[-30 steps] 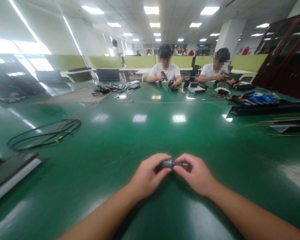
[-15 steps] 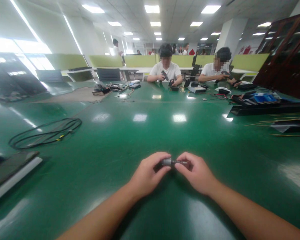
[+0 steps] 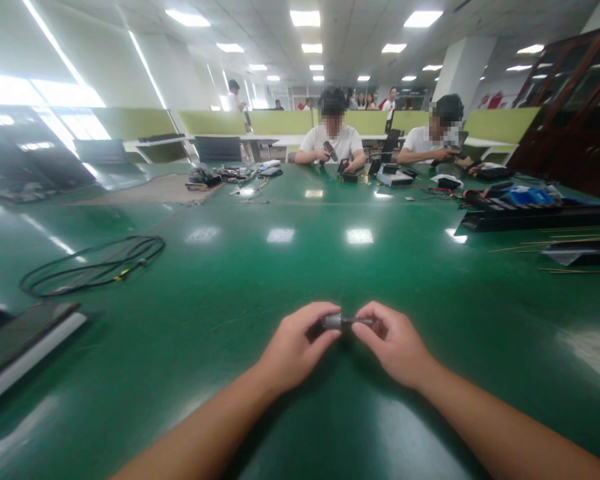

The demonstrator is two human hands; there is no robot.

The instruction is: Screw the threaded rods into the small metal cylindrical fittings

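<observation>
Above the green table point(image 3: 300, 280), my left hand point(image 3: 295, 347) pinches a small grey cylinder point(image 3: 333, 321) between thumb and fingers. A thin dark rod point(image 3: 349, 321) points out of the cylinder's right side. My right hand point(image 3: 397, 343) grips that rod by its far end, thumb in front and fingers curled behind. The two pieces lie in one line, roughly level; whether they are one part or two joined parts I cannot tell. My fingers hide both outer ends.
A coiled black cable point(image 3: 93, 267) lies to the left, with a dark flat panel point(image 3: 25, 347) nearer me. Thin yellowish rods point(image 3: 575, 237) and a long black tray point(image 3: 540, 219) are at the right. Across the table, two people point(image 3: 333, 143) handle dark tools among scattered parts.
The fingertips of my two hands are slightly farther apart, and a little more of the rod shows between them. Both grips remain the same.
</observation>
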